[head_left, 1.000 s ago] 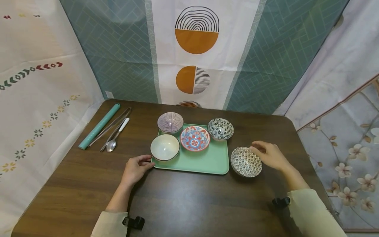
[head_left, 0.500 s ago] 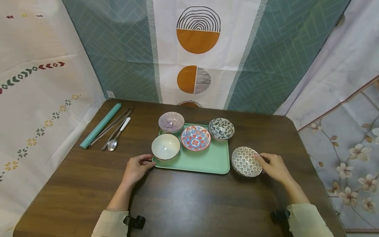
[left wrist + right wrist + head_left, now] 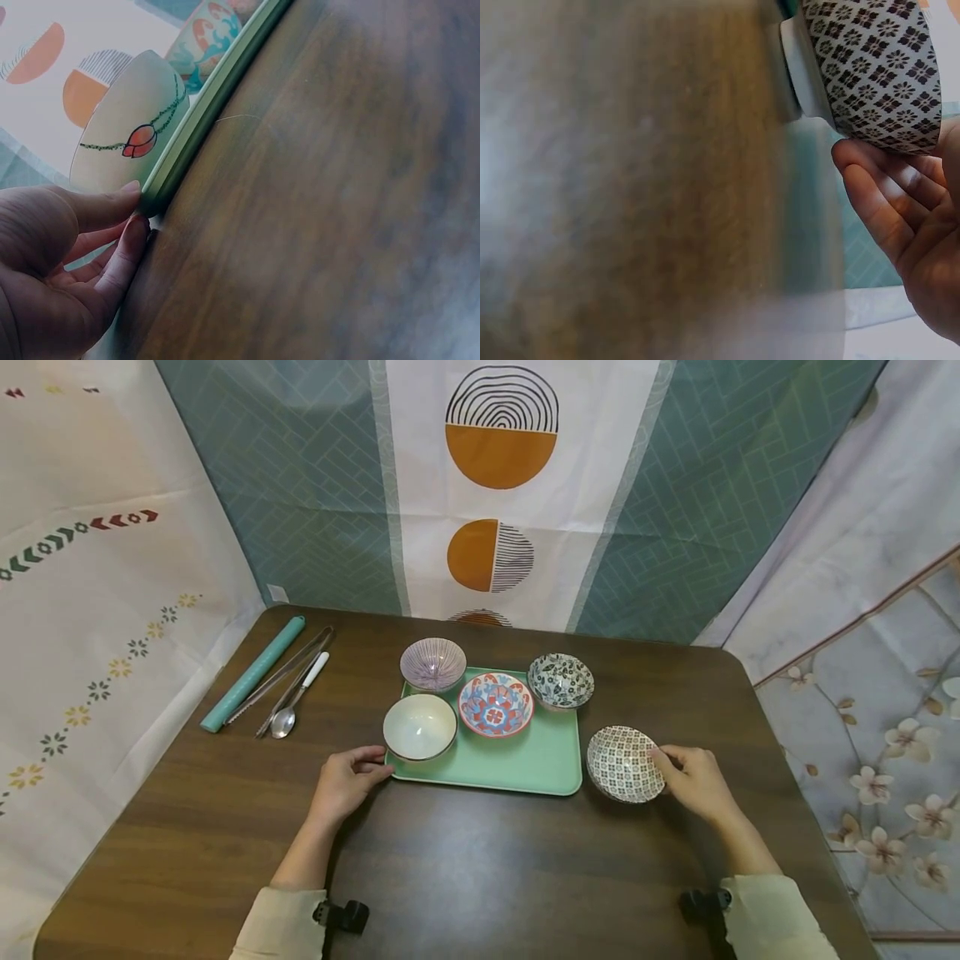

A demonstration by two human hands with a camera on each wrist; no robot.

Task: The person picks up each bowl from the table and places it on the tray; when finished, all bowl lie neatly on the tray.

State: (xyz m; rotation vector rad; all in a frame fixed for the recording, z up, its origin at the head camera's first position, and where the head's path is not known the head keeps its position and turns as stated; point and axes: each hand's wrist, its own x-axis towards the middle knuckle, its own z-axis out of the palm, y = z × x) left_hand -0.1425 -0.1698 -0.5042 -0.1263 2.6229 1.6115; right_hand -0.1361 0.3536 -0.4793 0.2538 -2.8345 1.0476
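Observation:
At the front left corner of the green tray (image 3: 517,770), my left hand (image 3: 347,783) pinches the rim; in the left wrist view the thumb lies above it and a finger below. A cream bowl (image 3: 420,727) stands on the tray by that corner, a red flower bud painted on its side. To the tray's right, my right hand (image 3: 697,782) grips a brown-and-white patterned bowl (image 3: 624,765), thumb over the rim. Its fingers (image 3: 877,202) press the outer wall in the right wrist view. Whether the bowl's foot touches the table I cannot tell.
A red-and-blue bowl (image 3: 495,705) stands on the tray. A purple striped bowl (image 3: 432,664) and a black-and-white floral bowl (image 3: 560,682) sit at its back corners. Farther left lie a teal rod (image 3: 253,674), tongs (image 3: 279,675) and a spoon (image 3: 283,722).
My right hand has come down from above the patterned bowl's far right rim to its right side and now grips it. The left hand stays at the tray corner.

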